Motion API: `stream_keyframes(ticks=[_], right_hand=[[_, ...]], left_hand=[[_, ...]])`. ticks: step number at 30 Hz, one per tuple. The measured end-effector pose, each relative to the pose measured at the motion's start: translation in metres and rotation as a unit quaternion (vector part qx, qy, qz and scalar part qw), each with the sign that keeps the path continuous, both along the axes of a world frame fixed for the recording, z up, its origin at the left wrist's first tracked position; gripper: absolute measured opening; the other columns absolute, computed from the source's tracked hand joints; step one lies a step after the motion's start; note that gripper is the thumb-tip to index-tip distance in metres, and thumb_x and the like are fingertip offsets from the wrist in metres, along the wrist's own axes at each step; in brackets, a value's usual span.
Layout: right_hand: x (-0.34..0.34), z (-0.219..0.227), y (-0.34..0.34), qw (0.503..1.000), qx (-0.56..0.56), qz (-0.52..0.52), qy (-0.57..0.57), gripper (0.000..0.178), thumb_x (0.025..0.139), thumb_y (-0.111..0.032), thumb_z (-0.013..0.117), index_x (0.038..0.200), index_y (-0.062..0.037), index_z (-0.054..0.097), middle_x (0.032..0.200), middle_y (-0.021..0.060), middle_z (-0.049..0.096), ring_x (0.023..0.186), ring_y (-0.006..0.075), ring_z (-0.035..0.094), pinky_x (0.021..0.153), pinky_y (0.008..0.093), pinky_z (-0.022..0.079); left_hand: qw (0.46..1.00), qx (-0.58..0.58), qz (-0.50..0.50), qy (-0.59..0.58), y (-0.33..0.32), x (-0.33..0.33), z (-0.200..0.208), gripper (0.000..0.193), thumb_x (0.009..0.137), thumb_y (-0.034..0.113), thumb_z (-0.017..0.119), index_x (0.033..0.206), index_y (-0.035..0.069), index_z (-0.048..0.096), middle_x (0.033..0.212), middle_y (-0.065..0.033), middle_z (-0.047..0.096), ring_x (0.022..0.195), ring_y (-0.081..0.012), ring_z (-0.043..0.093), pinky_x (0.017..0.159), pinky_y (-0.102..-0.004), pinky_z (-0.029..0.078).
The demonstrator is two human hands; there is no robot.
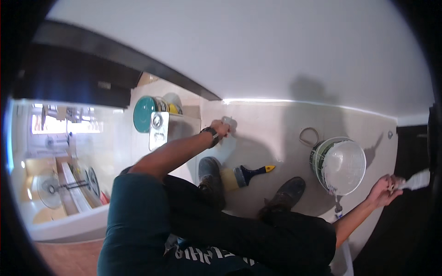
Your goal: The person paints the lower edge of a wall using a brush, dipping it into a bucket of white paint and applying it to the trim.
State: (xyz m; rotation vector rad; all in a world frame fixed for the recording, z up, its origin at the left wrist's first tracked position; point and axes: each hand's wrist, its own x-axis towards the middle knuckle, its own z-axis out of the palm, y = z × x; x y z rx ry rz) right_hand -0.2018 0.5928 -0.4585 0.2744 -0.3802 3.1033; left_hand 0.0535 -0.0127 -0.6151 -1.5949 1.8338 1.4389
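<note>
Light: bright glare from the window (50,124), far left.
Shadows: soft on the wall (276,55).
Edges: fisheye bend, black rim.

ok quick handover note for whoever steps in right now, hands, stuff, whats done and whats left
Left hand: reaching down to the covered floor, on a small pale object; what it is cannot be told.
Right hand: closed on a white-coated tool, out to the right.
Open paint bucket stands by the right shoe; wide brush lies between the shoes, unused.
Done: bucket opened, tool loaded.
Left: cannot be judged from this view.
</note>
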Motion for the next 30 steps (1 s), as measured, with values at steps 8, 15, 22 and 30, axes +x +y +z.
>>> stream_keyframes(ticks=[8, 15, 22, 30], right_hand=[[0.028, 0.051, -0.035, 0.993, 0.113, -0.006, 0.042, 0.035, 0.088, -0.012, 0.075, 0.116, -0.0085, 0.056, 0.101, -0.0010, 0.056, 0.088, 0.0165, 0.048, 0.084, 0.0360, 0.036], [0.030, 0.056, -0.042, 0.994, 0.104, -0.020, 0.032, 0.037, 0.085, -0.011, 0.078, 0.115, -0.0083, 0.057, 0.101, -0.0014, 0.058, 0.087, 0.0167, 0.048, 0.081, 0.0352, 0.036], [0.037, 0.056, -0.022, 0.985, 0.150, -0.084, 0.000, 0.040, 0.082, -0.014, 0.082, 0.112, -0.0085, 0.056, 0.091, -0.0020, 0.056, 0.086, 0.0161, 0.049, 0.083, 0.0343, 0.034], [0.038, 0.051, 0.000, 0.989, 0.131, -0.053, 0.036, 0.038, 0.083, -0.014, 0.082, 0.110, -0.0056, 0.056, 0.099, 0.0003, 0.058, 0.088, 0.0175, 0.051, 0.084, 0.0364, 0.037]], left_hand=[[0.946, -0.308, 0.095, 0.034, -0.027, -0.018, -0.028, 0.023, 0.086, 0.025, 0.068, 0.095, 0.004, 0.071, 0.091, -0.0188, 0.073, 0.092, -0.0366, 0.070, 0.082, -0.0444, 0.054], [0.910, -0.359, 0.202, 0.043, -0.029, -0.040, -0.029, 0.029, 0.082, 0.021, 0.072, 0.103, 0.007, 0.057, 0.094, -0.0155, 0.073, 0.094, -0.0356, 0.070, 0.084, -0.0465, 0.053], [0.912, -0.345, 0.222, 0.013, -0.021, -0.057, -0.015, 0.047, 0.081, 0.015, 0.073, 0.116, 0.008, 0.042, 0.097, -0.0150, 0.071, 0.096, -0.0368, 0.069, 0.085, -0.0484, 0.052], [0.908, -0.339, 0.243, -0.030, -0.005, -0.073, 0.001, 0.046, 0.083, 0.015, 0.071, 0.116, 0.008, 0.039, 0.100, -0.0188, 0.070, 0.098, -0.0397, 0.067, 0.086, -0.0499, 0.051]])
